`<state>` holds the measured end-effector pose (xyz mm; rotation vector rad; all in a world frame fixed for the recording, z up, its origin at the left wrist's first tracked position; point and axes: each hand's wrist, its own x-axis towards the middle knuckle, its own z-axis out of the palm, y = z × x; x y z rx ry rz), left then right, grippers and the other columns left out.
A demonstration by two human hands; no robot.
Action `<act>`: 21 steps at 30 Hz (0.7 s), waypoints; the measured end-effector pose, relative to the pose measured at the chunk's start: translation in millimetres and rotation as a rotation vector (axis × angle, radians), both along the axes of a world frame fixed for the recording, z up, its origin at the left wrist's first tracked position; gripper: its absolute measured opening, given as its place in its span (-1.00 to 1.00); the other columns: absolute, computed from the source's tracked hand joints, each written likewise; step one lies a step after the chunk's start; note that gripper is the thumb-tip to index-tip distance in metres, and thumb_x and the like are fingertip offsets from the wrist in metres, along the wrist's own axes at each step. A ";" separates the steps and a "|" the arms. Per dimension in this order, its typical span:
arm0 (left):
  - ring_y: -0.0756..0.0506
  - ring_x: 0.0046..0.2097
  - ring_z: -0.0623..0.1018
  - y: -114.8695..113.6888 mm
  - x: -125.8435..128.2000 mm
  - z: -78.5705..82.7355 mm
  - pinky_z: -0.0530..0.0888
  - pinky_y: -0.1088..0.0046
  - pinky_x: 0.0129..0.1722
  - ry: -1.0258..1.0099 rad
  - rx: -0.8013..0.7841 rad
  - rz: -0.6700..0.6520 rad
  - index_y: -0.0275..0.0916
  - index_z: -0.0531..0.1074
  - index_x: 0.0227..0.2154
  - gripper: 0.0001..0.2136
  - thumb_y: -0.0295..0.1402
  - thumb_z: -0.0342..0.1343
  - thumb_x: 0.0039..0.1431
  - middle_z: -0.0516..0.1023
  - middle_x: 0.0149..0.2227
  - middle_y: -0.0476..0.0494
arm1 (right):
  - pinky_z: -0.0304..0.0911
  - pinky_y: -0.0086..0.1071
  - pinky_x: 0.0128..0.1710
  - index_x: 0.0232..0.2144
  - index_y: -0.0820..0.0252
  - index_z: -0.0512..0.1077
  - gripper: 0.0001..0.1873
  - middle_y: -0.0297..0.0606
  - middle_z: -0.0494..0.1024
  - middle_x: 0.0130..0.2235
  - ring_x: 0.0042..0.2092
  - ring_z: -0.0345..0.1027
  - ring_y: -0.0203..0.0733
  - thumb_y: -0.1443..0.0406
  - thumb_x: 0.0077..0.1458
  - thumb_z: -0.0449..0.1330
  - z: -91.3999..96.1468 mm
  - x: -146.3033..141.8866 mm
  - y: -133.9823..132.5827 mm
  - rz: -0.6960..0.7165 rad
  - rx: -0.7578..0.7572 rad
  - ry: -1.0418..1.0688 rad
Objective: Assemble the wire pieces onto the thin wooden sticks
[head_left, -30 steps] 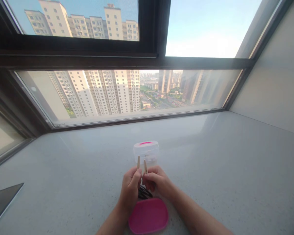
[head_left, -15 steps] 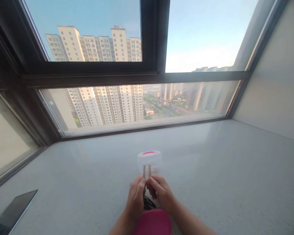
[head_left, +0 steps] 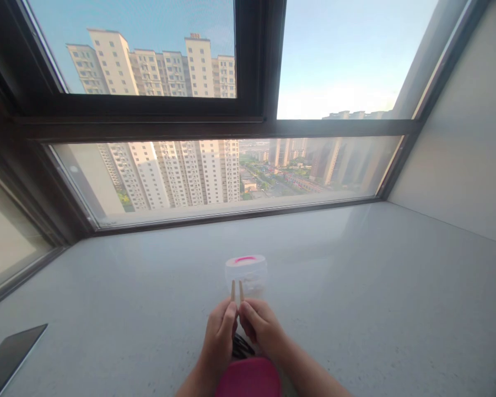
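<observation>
Side by side at the lower middle, my left hand (head_left: 220, 326) and my right hand (head_left: 261, 325) nearly touch. Pinched between the left thumb and fingers is a light wooden stick (head_left: 233, 290), its narrow end pointing up. A matching wooden stick (head_left: 242, 290) stands in the right hand's pinch, a small gap apart from the first. Their lower ends are hidden by my fingers, so I cannot tell whether they join. Just beyond them sits a translucent plastic box (head_left: 252, 273) with a pink handle. Below the hands lie black cords (head_left: 242, 347) and a rounded pink object (head_left: 248, 379).
A pale speckled sill (head_left: 119, 298) spreads around the hands. At its left lies a dark flat-screened device (head_left: 12, 355), cut off by the view. Dark window frames (head_left: 169, 131) border the far side, and a plain wall (head_left: 458, 149) rises at right.
The view has shifted slightly, so the hands, box and pink object appear a little further left. Both hands keep their pinch on the sticks, with the gap about the same.
</observation>
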<state>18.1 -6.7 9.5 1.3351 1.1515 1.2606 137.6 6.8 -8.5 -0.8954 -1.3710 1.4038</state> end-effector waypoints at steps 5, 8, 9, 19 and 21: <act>0.03 -0.60 0.14 0.8 1.1 1.8 0.12 0.53 -0.61 -0.074 -0.047 0.008 -0.19 0.20 -0.65 -0.67 -0.14 -0.01 0.13 0.14 -0.67 0.12 | -0.18 -0.51 -0.72 -0.62 0.21 0.23 -0.42 -0.46 0.16 -0.71 -0.69 -0.05 -0.43 -0.13 0.12 -0.01 1.2 -0.3 -1.7 0.015 0.013 -0.002; 0.04 -0.61 0.14 2.2 1.4 0.9 0.10 0.54 -0.63 -0.089 -0.071 0.005 -0.19 0.19 -0.67 -0.66 -0.12 0.00 0.11 0.14 -0.69 0.12 | -0.19 -0.52 -0.73 -0.61 0.22 0.25 -0.43 -0.46 0.17 -0.71 -0.69 -0.05 -0.43 -0.14 0.10 0.02 1.5 -0.8 -1.7 0.025 -0.021 0.019; 0.04 -0.61 0.13 2.5 1.5 0.6 0.10 0.54 -0.63 -0.095 -0.076 0.006 -0.19 0.18 -0.67 -0.65 -0.11 -0.01 0.10 0.13 -0.69 0.12 | -0.19 -0.52 -0.73 -0.60 0.22 0.25 -0.43 -0.47 0.17 -0.71 -0.69 -0.05 -0.43 -0.15 0.09 0.03 1.4 -1.0 -1.4 0.026 -0.030 0.026; 0.03 -0.61 0.14 1.8 -1.6 -2.4 0.11 0.54 -0.62 -0.080 -0.101 0.004 -0.20 0.19 -0.68 -0.63 -0.07 0.00 0.09 0.15 -0.69 0.11 | -0.14 -0.52 -0.70 -0.58 0.26 0.31 -0.44 -0.44 0.18 -0.69 -0.66 0.00 -0.42 -0.11 0.11 0.04 -0.7 -0.2 -0.9 0.055 -0.048 0.040; 0.03 -0.61 0.14 2.1 -1.8 -1.6 0.11 0.54 -0.63 -0.070 -0.107 0.011 -0.20 0.19 -0.69 -0.62 -0.06 0.01 0.08 0.15 -0.70 0.10 | -0.14 -0.52 -0.69 -0.59 0.27 0.31 -0.43 -0.43 0.19 -0.69 -0.66 0.01 -0.42 -0.12 0.11 0.03 0.3 -0.1 -0.9 0.058 -0.043 0.034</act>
